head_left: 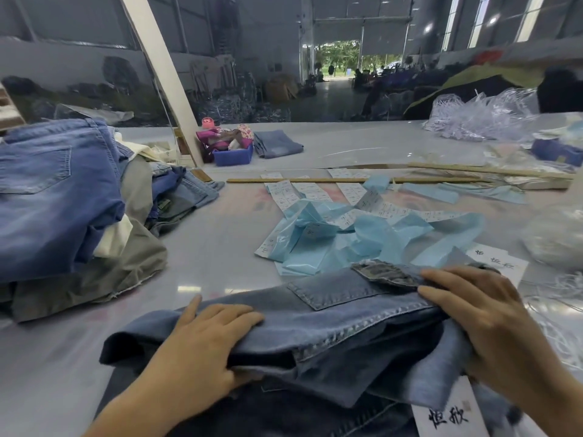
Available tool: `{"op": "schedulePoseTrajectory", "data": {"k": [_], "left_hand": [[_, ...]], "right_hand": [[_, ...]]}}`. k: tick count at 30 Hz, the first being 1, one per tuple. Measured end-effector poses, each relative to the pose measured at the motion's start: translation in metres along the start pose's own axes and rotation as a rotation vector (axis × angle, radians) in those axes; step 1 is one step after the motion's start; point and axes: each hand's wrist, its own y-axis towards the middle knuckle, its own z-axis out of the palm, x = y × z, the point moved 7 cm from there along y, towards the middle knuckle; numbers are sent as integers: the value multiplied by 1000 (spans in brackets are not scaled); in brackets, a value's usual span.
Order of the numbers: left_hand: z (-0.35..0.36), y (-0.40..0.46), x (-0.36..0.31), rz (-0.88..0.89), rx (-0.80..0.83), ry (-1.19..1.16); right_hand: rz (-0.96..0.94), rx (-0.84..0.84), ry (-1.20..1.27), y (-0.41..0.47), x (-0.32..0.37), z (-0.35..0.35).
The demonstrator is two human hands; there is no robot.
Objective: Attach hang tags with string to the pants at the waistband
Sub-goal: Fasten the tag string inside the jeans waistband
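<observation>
On the glossy table [220, 257], both hands grip folded denim pants [331, 313]

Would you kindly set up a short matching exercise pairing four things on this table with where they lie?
Things:
1. blue bin
2. pile of jeans
3. light blue plastic sleeves
4. white hang tag

Places:
A. middle of the table, mixed with strips of printed labels
B. near right, at the edge of the jeans under both hands
C. far side of the table, by the slanted white post
D. left side of the table

Pairs: 1-C, 2-D, 3-A, 4-B
</observation>
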Motion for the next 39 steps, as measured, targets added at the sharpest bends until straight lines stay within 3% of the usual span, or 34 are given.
{"op": "schedulePoseTrajectory", "data": {"k": [4, 8, 12, 14, 17, 20, 21, 23, 26, 29, 33, 34, 37, 39], "left_hand": [[19, 5, 1, 17, 40, 44], [19, 5, 7, -17, 89, -14], [11, 4, -13, 75, 71, 10], [12, 4, -16, 89, 140, 26], [3, 1, -22, 103, 330, -184], [-22, 20, -49, 96, 203, -541], [-23, 34, -61, 110, 123, -541], [-8, 60, -88, 92, 51, -350], [40, 78, -123, 57, 124, -111], [66, 80, -125, 72, 175, -63], [40, 85, -126, 103, 266, -115], [22, 90, -132, 115, 188, -152], [-42, 116, -150, 157, -298, -296], [-50, 139, -160, 160, -352, -347]], "right_hand": [[17, 311, 11, -20, 4, 35], [20, 447, 20, -23, 2, 30], [14, 566, -71, -29, 6, 37], [39, 774, -17, -38, 7, 43], [116, 983, 202, -35, -1, 31], [261, 1125, 553, -25, -10, 10], [329, 1086, 633, -14, -13, 5], [470, 848, 702, 11, -23, 10], [466, 537, 386, 30, -18, 36], [381, 641, 124, 5, 1, 82], [424, 667, 158, -7, -10, 95], [424, 672, 150, -5, -10, 93], [419, 699, 169, 0, -6, 91], [390, 717, 276, 8, -3, 84]]}}
